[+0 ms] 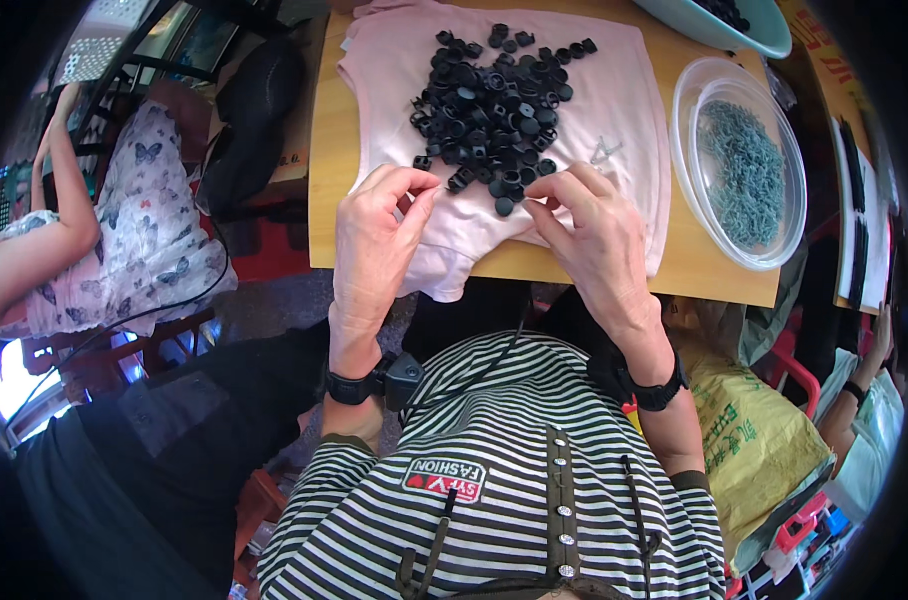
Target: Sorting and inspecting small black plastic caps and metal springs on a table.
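A heap of small black plastic parts (494,110), some round and cap-like, others hollow, lies on a pale pink garment (614,80). At the heap's near left edge, my left hand (382,220) has thumb and forefinger pinched together. Opposite it, my right hand (599,225) is also closed in a pinch, its fingertips beside the nearest black parts. Whatever either pinch holds is too small to make out. A few thin pale V-shaped pieces (605,151) rest on the garment just beyond my right hand.
To the right, a clear round tub (686,165) holds many tangled blue-grey wire pieces. A pale blue basin (764,40) with black parts stands at the far right. Beneath lies the wooden table (724,285). One person (154,200) sits at left; another person's arm (854,400) shows at right, near a yellow sack (754,430).
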Action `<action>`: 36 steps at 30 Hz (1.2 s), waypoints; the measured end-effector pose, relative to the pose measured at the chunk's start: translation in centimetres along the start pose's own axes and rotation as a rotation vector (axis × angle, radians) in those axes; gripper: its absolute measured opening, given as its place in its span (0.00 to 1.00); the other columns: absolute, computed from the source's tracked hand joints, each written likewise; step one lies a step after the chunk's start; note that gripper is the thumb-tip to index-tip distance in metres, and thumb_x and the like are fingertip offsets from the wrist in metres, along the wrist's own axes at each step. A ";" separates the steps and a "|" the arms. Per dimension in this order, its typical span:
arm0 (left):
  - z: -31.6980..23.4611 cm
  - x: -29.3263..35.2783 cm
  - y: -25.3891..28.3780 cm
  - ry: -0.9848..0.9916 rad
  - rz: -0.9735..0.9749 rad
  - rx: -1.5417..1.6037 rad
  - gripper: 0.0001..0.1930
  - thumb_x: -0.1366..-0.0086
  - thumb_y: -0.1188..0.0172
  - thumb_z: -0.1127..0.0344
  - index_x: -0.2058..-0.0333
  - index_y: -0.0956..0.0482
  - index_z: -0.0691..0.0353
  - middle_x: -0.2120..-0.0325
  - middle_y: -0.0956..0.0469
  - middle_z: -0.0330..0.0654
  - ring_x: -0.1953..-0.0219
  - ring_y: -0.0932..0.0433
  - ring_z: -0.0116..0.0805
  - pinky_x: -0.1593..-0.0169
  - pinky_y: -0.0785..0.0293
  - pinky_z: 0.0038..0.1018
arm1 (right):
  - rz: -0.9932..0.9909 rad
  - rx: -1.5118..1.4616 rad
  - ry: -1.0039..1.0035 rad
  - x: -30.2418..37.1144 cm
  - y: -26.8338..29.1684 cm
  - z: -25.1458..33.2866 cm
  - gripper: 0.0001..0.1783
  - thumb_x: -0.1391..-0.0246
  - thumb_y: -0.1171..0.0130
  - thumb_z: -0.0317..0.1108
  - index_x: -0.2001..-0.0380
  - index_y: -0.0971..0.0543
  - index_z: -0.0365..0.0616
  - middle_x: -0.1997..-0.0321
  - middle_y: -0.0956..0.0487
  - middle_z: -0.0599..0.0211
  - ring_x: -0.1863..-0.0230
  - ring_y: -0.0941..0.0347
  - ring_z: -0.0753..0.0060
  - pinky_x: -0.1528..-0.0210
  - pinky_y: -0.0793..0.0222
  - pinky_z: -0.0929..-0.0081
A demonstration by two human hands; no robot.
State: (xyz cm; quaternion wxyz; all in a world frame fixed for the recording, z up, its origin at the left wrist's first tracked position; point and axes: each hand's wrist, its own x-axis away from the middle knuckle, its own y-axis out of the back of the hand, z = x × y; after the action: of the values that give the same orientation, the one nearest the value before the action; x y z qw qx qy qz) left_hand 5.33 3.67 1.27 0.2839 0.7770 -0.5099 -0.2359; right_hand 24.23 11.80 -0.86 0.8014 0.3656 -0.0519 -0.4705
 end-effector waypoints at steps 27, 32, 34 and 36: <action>1.7 -2.3 -2.3 -0.145 -0.138 -0.223 0.08 0.50 0.34 0.70 0.69 0.20 0.59 0.67 0.28 0.38 0.61 0.27 0.38 0.60 0.28 0.33 | -0.051 0.055 -0.005 -0.8 -0.2 0.5 0.09 0.54 0.37 0.30 0.66 0.23 0.43 0.71 0.25 0.65 0.69 0.25 0.61 0.68 0.31 0.69; 1.8 -1.9 -2.0 -0.184 -0.165 -0.163 0.08 0.50 0.35 0.72 0.69 0.20 0.61 0.67 0.28 0.40 0.61 0.26 0.38 0.60 0.28 0.32 | -0.052 0.014 -0.026 -0.3 0.3 0.8 0.08 0.54 0.37 0.29 0.67 0.22 0.44 0.72 0.25 0.65 0.71 0.26 0.63 0.69 0.32 0.70; 1.5 -1.7 -1.5 -0.207 -0.181 -0.133 0.09 0.51 0.34 0.73 0.68 0.20 0.62 0.67 0.28 0.41 0.62 0.26 0.38 0.60 0.28 0.31 | -0.062 -0.010 -0.020 -0.2 0.4 1.0 0.08 0.53 0.37 0.29 0.67 0.22 0.44 0.73 0.26 0.65 0.72 0.27 0.64 0.70 0.32 0.72; 0.8 -1.5 -1.2 -0.245 -0.185 0.024 0.11 0.52 0.33 0.75 0.67 0.19 0.62 0.67 0.27 0.41 0.63 0.26 0.36 0.60 0.29 0.28 | 0.052 -0.203 -0.153 -0.1 0.8 1.5 0.09 0.49 0.38 0.31 0.63 0.21 0.43 0.71 0.24 0.67 0.72 0.27 0.74 0.70 0.32 0.77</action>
State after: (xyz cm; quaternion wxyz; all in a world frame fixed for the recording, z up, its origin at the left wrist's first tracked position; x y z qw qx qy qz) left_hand 5.01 5.27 -0.03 0.1872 0.7895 -0.4697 -0.3480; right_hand 24.09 11.29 0.72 0.8399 0.2442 -0.0747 -0.4789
